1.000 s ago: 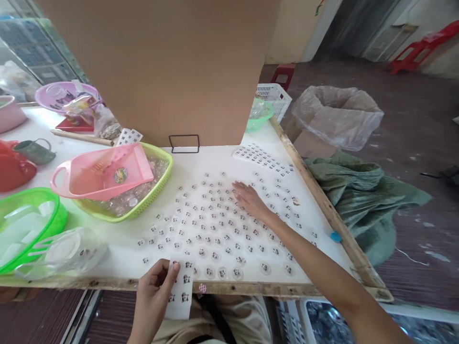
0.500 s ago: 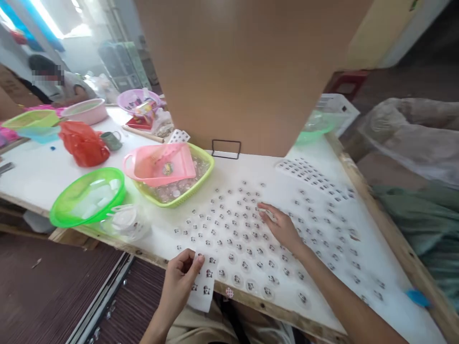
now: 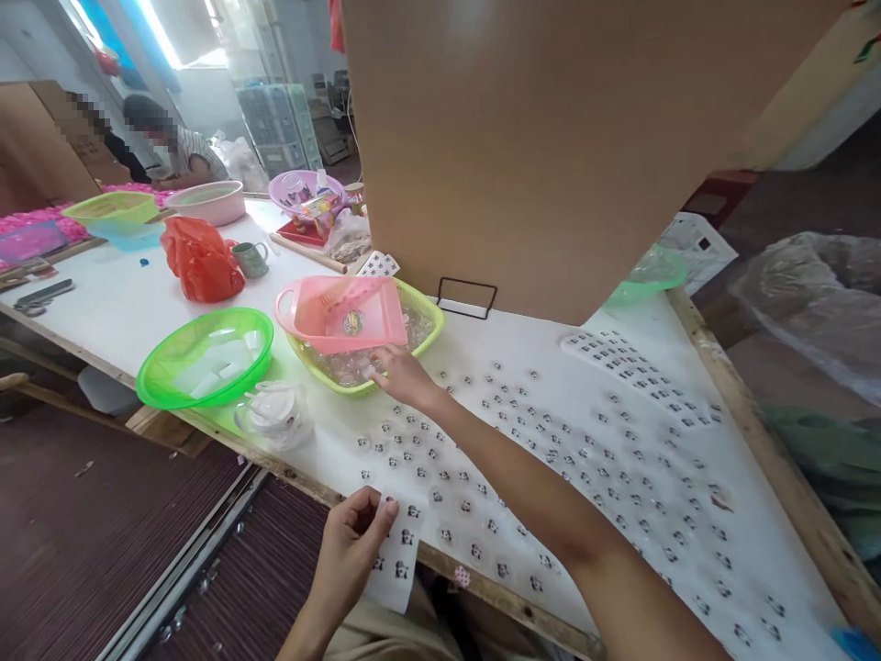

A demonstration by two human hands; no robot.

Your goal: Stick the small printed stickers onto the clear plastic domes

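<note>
Translucent panda-marked discs (image 3: 466, 507) already dot the table (image 3: 527, 341) at right, while the left hand (image 3: 350, 542) pinches an unfinished sticker sheet (image 3: 403, 551) at the near edge and the right hand (image 3: 405, 376), grip unclear, reaches to the lime basket (image 3: 436, 323).

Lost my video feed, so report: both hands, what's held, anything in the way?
Left hand pinching panda sticker sheet. Right hand at clear pieces in yellow-green basket, grip unclear. Pink tray partly covering that basket.

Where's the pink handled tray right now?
Left of centre in the head view: the pink handled tray rests on the yellow-green basket, just beyond the right hand.
</note>
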